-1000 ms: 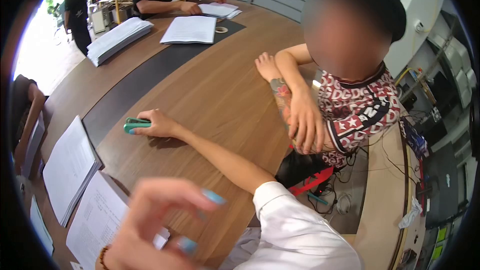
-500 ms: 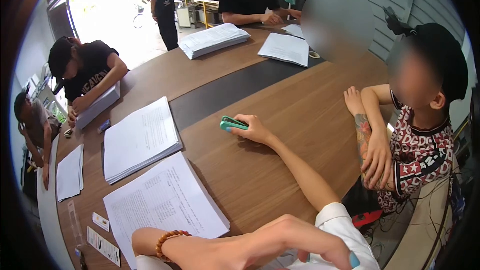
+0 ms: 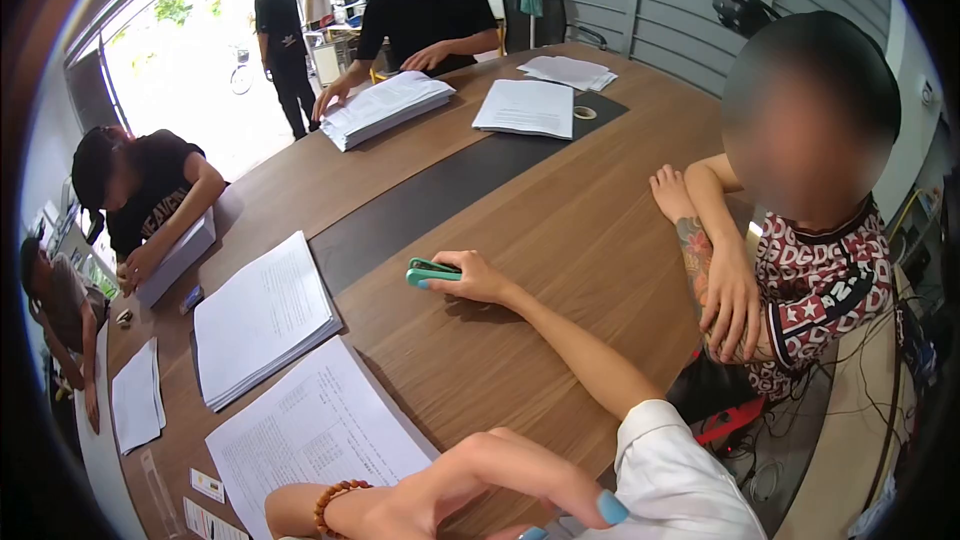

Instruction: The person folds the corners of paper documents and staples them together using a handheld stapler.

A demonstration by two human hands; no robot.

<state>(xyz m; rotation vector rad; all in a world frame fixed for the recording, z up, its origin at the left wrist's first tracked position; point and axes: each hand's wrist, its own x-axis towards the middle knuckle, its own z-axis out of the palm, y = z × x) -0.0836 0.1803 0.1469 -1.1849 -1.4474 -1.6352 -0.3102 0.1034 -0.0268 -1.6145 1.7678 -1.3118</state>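
Note:
My right hand (image 3: 470, 280) is closed around a green stapler (image 3: 428, 273), low over the middle of the wooden table. Its arm comes in from the lower right in a rolled white sleeve. My left hand (image 3: 490, 485), with a brown bead bracelet (image 3: 330, 508) at the wrist, crosses the bottom of the view close to the camera. The fingers are loosely bent and apart, nothing visible in them; the frame's edge cuts off part of that hand. Just beyond it lies a thick stack of printed sheets (image 3: 330, 420). A second printed stack (image 3: 260, 320) sits left of the stapler.
Further paper stacks (image 3: 385, 105) (image 3: 525, 108) and a tape roll (image 3: 585, 113) lie across the table (image 3: 520, 215). A co-worker (image 3: 425, 15) stands at the far side, another (image 3: 150, 200) leans over papers at left, and a person (image 3: 820, 280) sits at right with folded arms.
The camera view has shifted. The co-worker at the far side has brought a hand over to the far paper stack. My right hand keeps its grip on the stapler.

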